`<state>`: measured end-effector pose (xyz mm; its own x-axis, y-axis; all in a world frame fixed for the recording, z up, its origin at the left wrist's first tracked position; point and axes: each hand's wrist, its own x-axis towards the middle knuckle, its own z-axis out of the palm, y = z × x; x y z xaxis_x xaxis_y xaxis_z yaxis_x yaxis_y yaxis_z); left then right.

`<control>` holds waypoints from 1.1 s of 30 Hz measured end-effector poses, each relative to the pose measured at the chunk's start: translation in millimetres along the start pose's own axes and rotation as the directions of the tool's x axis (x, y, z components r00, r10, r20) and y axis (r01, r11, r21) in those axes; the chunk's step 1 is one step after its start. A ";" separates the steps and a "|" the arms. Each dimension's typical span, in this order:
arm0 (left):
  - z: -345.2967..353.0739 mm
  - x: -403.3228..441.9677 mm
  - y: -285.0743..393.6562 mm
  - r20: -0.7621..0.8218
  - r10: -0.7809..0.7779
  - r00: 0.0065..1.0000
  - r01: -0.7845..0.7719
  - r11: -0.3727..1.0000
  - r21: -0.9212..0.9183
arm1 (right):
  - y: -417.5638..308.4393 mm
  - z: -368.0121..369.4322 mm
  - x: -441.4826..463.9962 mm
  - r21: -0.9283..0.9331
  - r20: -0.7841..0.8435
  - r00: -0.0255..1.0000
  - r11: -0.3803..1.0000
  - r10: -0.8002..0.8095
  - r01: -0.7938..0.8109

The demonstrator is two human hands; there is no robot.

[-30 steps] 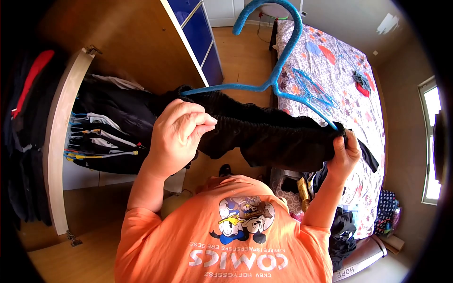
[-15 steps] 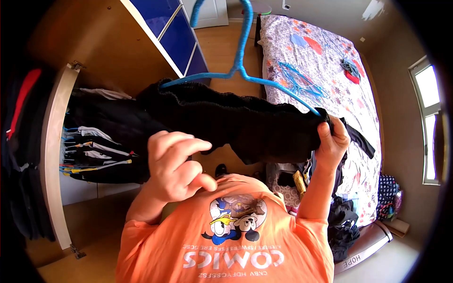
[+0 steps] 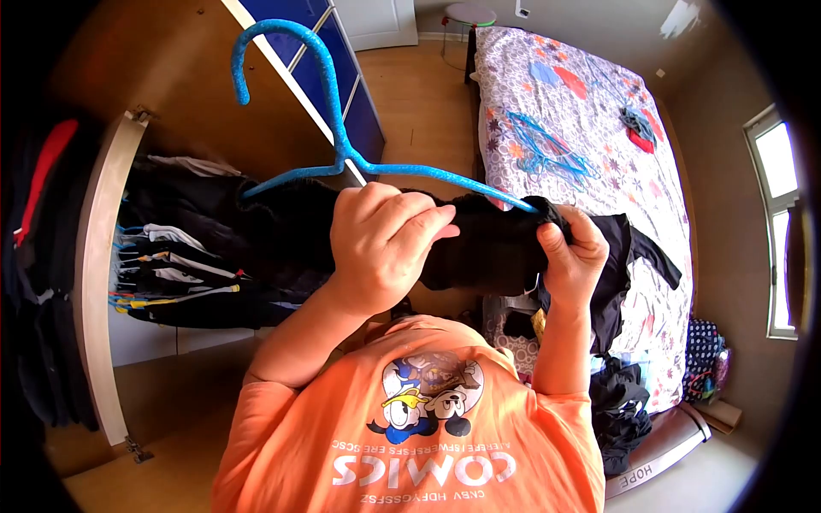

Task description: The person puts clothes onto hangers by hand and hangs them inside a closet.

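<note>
A black garment with a gathered upper edge hangs across a blue hanger, whose hook points up and curls left. My right hand is closed on the garment's right corner, pinching it against the hanger's end with the thumb in front. My left hand is in front of the garment's upper edge, below the hanger's neck. Its fingers are curled and pressed together; whether cloth is caught between them is hidden. The hanger's left end goes into the garment's other corner.
At left is an open wardrobe with dark clothes on hangers behind a pale door edge. A bed with a patterned sheet bears several blue hangers and small clothes. Black clothing lies heaped at its near corner.
The hanger and garment have shifted left and turned slightly, bringing the hook fully into view. My left hand has risen to the upper edge and curled its fingers; my right hand keeps its hold.
</note>
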<state>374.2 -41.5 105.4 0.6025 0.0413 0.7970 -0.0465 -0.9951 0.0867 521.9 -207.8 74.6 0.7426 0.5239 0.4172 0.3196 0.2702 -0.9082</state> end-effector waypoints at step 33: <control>-102.3 -84.4 -11.2 -0.066 -0.387 0.920 0.392 0.904 0.171 | 10.5 -40.6 25.9 -0.077 0.255 0.931 0.954 -0.261 0.289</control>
<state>242.3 -24.7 98.3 0.5194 0.4287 0.7392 0.3304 -0.8985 0.2890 568.4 -224.2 74.6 0.4579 0.6229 0.6342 0.5649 0.3470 -0.7487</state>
